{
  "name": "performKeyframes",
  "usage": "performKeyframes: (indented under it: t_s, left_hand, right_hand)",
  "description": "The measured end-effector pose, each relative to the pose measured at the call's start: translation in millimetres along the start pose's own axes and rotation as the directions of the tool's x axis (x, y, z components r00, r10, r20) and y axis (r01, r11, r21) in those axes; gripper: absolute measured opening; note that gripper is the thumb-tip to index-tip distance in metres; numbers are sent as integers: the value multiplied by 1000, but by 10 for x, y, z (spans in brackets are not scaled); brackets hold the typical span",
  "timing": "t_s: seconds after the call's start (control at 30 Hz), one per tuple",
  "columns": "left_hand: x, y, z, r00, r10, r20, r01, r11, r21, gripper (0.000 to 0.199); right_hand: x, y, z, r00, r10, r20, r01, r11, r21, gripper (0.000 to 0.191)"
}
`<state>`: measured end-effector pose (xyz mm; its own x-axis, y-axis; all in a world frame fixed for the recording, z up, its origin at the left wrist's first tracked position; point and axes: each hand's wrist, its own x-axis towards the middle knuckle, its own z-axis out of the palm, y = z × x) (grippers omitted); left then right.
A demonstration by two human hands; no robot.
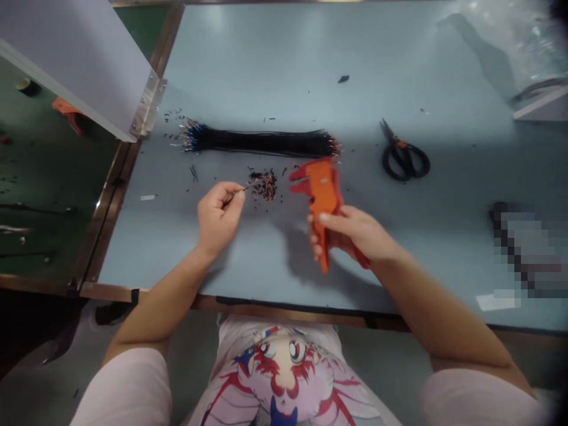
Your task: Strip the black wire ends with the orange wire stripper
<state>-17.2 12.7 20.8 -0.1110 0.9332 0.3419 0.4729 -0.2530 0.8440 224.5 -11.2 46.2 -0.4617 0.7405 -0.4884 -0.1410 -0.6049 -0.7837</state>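
From my remote view, L hand (219,216) is just left of centre on the table, thumb & fingertips pressed together, pinching a short thin wire (243,189) whose tip pokes out toward a small heap of cut wire scraps (264,184). Tip is near the heap but I can't tell if it's touching, and too small to see if it's stripped

R hand (350,234) is wrapped round the grip of an orange wire stripper (322,201), held tilted up w/ its head pointing at the far side of the table, two prongs slightly apart. Fingers are closed round the body, but can't tell how hard they're squeezing. Stripper sits right of the scraps, near the L hand but apart from it, so wire & tool aren't in contact

Behind both hands, a long bundle of black wires (261,142) lies across the pale blue table (284,59), metal terminals fanned at the L end. Black-handled scissors (403,157) lie on the R, out of reach of both hands' current spot, w/ a pixelated object (528,248) nearer the edge, can't make it out
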Motion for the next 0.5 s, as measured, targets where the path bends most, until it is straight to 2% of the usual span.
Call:
performKeyframes:
  t_s: [0.07, 0.17, 0.37, 0.5]
  left_hand:
    - [-18, 1, 32, 1000, 21, 10, -22, 1000, 5, 4]
    - [-50, 10, 71, 999, 45, 25, -45, 999, 11, 5]
    - [-69, 23, 86, 998, 36, 47, -37, 999, 25, 7]
    - [-50, -24, 91, 998, -44, 42, 44, 999, -2, 8]
  right_hand:
    - [10, 32, 13, 993, 95, 76, -83, 986, -144, 28]
    - [28, 97, 54, 992, 94, 86, -72, 969, -236, 22]
    - [47, 122, 54, 999, 19, 48, -9, 978, -209, 23]
    - [63, 140, 49, 998, -5, 55, 14, 987, -163, 25]
